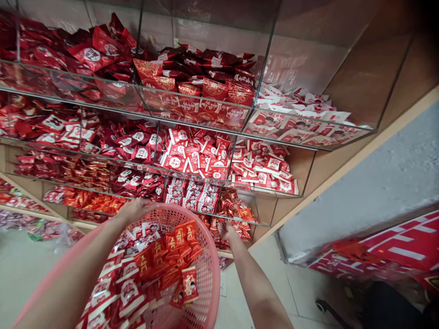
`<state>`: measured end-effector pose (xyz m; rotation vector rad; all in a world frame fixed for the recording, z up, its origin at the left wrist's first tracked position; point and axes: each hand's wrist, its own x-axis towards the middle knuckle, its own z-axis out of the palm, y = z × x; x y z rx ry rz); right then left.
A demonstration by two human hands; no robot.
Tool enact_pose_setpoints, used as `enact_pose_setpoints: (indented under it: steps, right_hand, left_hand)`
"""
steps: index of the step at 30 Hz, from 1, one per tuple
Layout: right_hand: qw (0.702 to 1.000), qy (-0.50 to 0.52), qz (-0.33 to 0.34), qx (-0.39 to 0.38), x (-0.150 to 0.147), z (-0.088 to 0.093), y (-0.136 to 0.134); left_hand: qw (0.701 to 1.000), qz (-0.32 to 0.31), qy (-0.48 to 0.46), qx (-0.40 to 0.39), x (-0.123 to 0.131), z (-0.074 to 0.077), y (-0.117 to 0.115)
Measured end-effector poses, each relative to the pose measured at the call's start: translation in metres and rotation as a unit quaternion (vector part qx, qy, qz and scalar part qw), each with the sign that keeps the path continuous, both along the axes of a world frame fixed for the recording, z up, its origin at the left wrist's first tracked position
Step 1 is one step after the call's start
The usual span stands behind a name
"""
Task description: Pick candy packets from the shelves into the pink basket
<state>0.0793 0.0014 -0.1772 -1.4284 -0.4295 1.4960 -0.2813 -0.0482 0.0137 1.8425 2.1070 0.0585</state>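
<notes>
My left hand [135, 210] is closed on the far rim of a pink plastic basket [213, 274] with a perforated wall. Inside lie white-and-red packets [130, 292] on the near left and orange-red packets [178, 240] towards the far right. One red packet [190, 284] rests by the right wall. My right hand [227, 230] reaches into a low shelf compartment, among shiny red-and-orange packets [242, 211]. Its fingers are partly hidden there, and whether they grip a packet is unclear.
Tiered shelves with clear fronts [192, 119] hold several heaps of red packets, plus white-and-red ones [302, 114] at upper right. A wooden side panel [346, 169] borders a grey wall [377, 183]. Red printed material [404, 246] and a dark object [384, 306] are at lower right.
</notes>
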Motion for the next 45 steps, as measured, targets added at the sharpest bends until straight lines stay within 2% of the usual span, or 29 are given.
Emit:
enact_pose_setpoints:
  steps: [4, 8, 13, 18, 20, 22, 25, 27, 29, 31, 34, 36, 38, 40, 45]
  right_hand:
    - [0.996, 0.05, -0.002, -0.068, 0.003, 0.001, -0.004]
    - [0.994, 0.07, -0.023, -0.081, 0.0, 0.002, -0.016]
    - [0.995, 0.062, -0.065, -0.044, -0.002, 0.008, -0.046]
    - [0.995, 0.053, -0.081, 0.016, 0.015, 0.025, -0.089]
    - [0.995, 0.045, -0.074, 0.045, 0.024, 0.041, -0.105]
    - [0.994, 0.021, -0.05, 0.095, 0.03, 0.066, -0.116]
    - [0.982, -0.032, 0.028, 0.184, 0.029, 0.117, -0.129]
    - [0.966, -0.061, 0.107, 0.226, 0.019, 0.151, -0.135]
    - [0.935, -0.093, 0.223, 0.261, 0.003, 0.175, -0.142]
    - [0.875, -0.146, 0.358, 0.292, -0.017, 0.187, -0.149]
    - [0.74, -0.274, 0.522, 0.322, -0.046, 0.187, -0.157]
    - [0.65, -0.354, 0.594, 0.315, -0.063, 0.18, -0.162]
    - [0.581, -0.404, 0.641, 0.297, -0.077, 0.173, -0.166]
    - [0.538, -0.429, 0.669, 0.281, -0.088, 0.166, -0.17]
    - [0.482, -0.439, 0.701, 0.288, -0.098, 0.155, -0.178]
  left_hand:
    - [1.0, 0.002, -0.001, 0.001, 0.001, 0.002, 0.0]
    - [1.0, -0.004, 0.001, 0.003, 0.0, 0.001, 0.001]
    - [1.0, -0.005, 0.007, -0.002, -0.001, -0.001, 0.002]
    - [1.0, 0.005, 0.009, -0.004, -0.004, -0.005, 0.004]
    - [1.0, 0.009, 0.01, -0.006, -0.003, -0.006, 0.004]
    - [1.0, 0.008, 0.012, -0.007, -0.002, -0.006, 0.004]
    - [1.0, 0.008, 0.014, -0.007, -0.001, -0.006, 0.003]
    - [1.0, 0.013, 0.013, -0.008, -0.001, -0.007, 0.002]
    - [1.0, 0.015, 0.011, -0.01, -0.002, -0.008, 0.002]
    - [1.0, 0.016, 0.01, -0.011, -0.003, -0.01, 0.002]
    - [1.0, 0.018, 0.015, -0.007, -0.004, -0.013, 0.002]
    - [1.0, 0.017, 0.02, -0.004, -0.005, -0.014, 0.001]
    - [1.0, 0.015, 0.021, -0.002, -0.005, -0.014, 0.001]
    - [1.0, 0.015, 0.02, -0.002, -0.004, -0.013, 0.0]
    - [1.0, 0.02, 0.023, -0.007, -0.002, -0.011, 0.001]
